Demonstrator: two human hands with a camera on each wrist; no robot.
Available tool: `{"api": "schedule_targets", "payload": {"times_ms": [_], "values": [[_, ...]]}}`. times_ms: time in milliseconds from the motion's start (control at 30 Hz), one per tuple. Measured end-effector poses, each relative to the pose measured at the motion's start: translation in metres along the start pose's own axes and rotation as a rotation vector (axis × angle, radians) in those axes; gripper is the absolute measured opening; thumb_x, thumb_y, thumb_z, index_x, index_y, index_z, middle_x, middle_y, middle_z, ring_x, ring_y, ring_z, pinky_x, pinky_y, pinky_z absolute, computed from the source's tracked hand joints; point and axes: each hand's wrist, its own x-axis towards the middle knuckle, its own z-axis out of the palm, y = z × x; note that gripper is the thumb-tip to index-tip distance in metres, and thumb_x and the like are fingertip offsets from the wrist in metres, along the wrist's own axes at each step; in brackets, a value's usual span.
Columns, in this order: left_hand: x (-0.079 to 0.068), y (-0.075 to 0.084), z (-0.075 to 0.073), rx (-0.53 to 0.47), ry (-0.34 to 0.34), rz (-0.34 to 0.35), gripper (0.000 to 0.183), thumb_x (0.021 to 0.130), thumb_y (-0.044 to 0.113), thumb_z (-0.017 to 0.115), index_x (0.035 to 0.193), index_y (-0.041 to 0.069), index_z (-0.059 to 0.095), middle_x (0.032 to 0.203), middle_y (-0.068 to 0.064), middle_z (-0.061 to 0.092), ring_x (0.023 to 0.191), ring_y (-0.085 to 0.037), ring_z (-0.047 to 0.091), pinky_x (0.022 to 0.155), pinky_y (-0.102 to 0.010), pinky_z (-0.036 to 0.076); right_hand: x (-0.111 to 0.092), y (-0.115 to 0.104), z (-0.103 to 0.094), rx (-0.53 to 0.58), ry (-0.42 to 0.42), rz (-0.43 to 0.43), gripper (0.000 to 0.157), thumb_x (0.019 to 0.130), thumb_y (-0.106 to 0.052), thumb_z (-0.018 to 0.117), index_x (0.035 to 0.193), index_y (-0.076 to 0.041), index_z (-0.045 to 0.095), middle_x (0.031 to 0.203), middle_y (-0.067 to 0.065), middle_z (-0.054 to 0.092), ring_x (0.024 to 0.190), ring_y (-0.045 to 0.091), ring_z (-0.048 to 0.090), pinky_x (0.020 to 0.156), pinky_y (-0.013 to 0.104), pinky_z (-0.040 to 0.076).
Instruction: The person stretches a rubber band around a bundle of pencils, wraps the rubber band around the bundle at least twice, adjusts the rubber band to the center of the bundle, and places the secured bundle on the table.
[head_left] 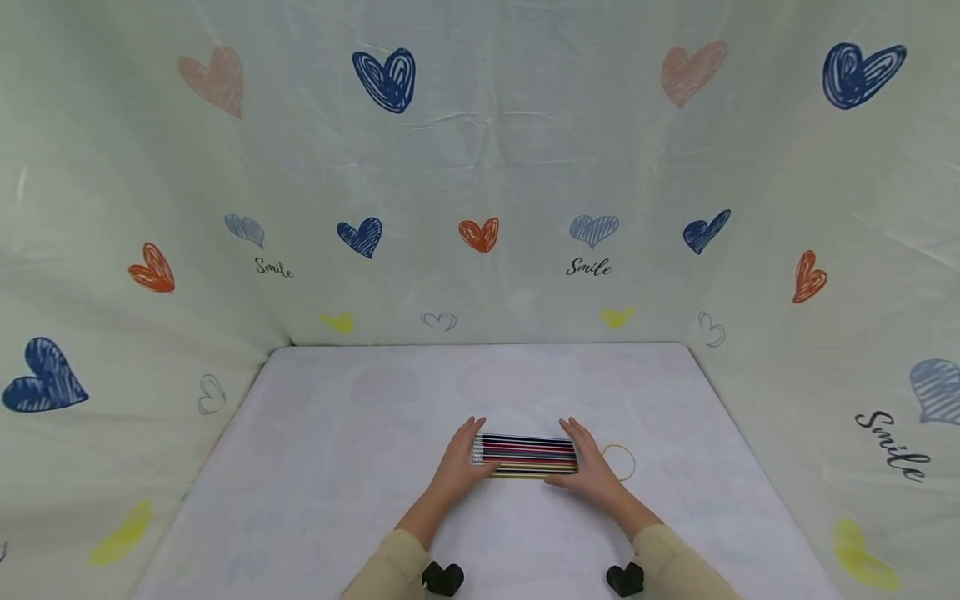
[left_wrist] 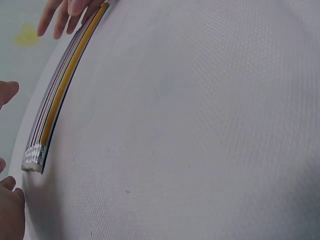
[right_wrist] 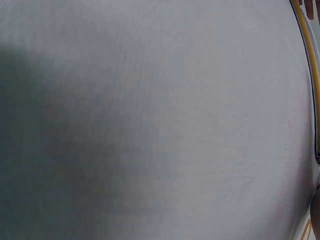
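Striped pencils (head_left: 525,456) (flat row) | left hand (head_left: 459,461), right hand (head_left: 588,462): straight fingers pressing ends | thin rubber band (head_left: 621,461) beside

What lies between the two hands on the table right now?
A row of pencils lying side by side spans the gap, with the left hand at the eraser end and the right hand at the other. The head view shows this best.

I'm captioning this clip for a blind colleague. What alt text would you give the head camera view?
Two hands bracket a flat row of coloured pencils on a white table: the left hand at the eraser ends, the right hand at the other. A yellow rubber band lies just right of the right hand, and heart-printed cloth walls the table in.
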Motion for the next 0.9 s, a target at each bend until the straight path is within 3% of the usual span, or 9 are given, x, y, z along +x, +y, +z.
{"api": "schedule_targets", "payload": {"times_ms": [300,633,900], "values": [[0.008,0.000,0.005,-0.008,-0.032,0.011,0.083,0.078,0.024,0.080,0.146,0.002,0.038,0.150,-0.027,0.031,0.137,-0.044,0.030,0.107,-0.057,0.029,0.005,0.004,0.002,-0.006,0.000,0.020,0.108,0.066,-0.040,0.090,0.152,-0.014,0.031,0.159,0.015,0.019,0.143,0.039,0.019,0.108,0.058,0.026],[0.012,0.000,0.009,-0.025,-0.072,-0.002,0.083,0.078,0.026,0.080,0.146,0.004,0.038,0.151,-0.025,0.030,0.138,-0.042,0.029,0.108,-0.055,0.028,0.008,0.002,0.005,0.041,-0.015,-0.010,0.110,0.065,-0.037,0.091,0.152,-0.011,0.030,0.159,0.017,0.017,0.143,0.040,0.017,0.107,0.059,0.025],[0.008,-0.001,0.017,-0.019,-0.042,0.035,0.081,0.079,0.026,0.079,0.145,0.004,0.039,0.150,-0.024,0.032,0.138,-0.040,0.030,0.108,-0.053,0.029,0.007,0.002,0.007,0.034,-0.008,-0.034,0.110,0.062,-0.035,0.093,0.151,-0.011,0.033,0.158,0.017,0.021,0.142,0.041,0.020,0.107,0.060,0.026]]}}
